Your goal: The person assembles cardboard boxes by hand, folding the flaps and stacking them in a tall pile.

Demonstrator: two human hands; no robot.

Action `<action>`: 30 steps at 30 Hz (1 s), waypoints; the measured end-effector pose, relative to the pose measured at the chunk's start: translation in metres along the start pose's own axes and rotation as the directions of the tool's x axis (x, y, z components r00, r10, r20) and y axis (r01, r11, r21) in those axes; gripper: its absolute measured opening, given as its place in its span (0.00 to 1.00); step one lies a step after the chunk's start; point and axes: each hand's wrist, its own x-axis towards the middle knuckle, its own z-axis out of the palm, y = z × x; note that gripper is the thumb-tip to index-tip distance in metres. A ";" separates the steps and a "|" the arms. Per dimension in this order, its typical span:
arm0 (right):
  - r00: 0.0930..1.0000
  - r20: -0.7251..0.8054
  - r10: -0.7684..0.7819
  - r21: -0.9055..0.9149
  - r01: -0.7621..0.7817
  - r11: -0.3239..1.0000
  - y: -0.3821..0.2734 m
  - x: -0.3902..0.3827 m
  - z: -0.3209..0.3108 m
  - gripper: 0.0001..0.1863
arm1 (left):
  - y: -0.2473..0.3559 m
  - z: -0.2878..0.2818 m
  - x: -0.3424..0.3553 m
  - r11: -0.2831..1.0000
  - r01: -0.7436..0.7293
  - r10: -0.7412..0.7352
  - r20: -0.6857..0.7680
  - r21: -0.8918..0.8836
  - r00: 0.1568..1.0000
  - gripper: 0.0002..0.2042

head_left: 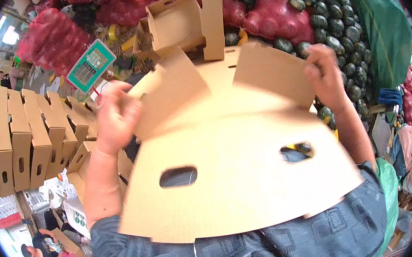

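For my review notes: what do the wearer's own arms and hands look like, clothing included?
The left hand and right hand are ungloved, with bare wrists. The forearms are bare too, below the short sleeves of a dark blue-grey shirt patterned with outlined rectangles.

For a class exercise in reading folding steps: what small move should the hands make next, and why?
Probably fold the left flap and right flap a little further inward: the left hand and right hand are at their outer edges, and the flaps look only partly folded, with a gap between them, while the holed near panel lies unfolded.
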 end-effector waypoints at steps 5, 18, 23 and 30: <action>0.548 0.809 -0.211 -0.049 0.421 0.906 -0.044 -0.022 -0.022 0.35 | 0.048 -0.012 -0.033 0.730 -0.627 0.319 0.675 0.273 0.665 0.31; 0.959 0.106 0.264 -0.048 -0.260 0.964 -0.040 -0.001 0.063 0.30 | 0.020 0.063 -0.008 0.976 -0.109 0.071 -0.197 -0.189 0.978 0.16; 0.086 0.988 0.125 -0.122 -0.037 0.992 -0.044 0.042 0.047 0.29 | 0.056 0.040 0.028 0.955 -0.108 -0.217 0.901 0.275 0.376 0.23; -0.300 0.949 -0.100 0.002 -0.309 0.951 -0.042 0.057 0.096 0.26 | 0.075 0.078 0.050 0.958 -0.180 -0.219 0.975 0.223 0.043 0.24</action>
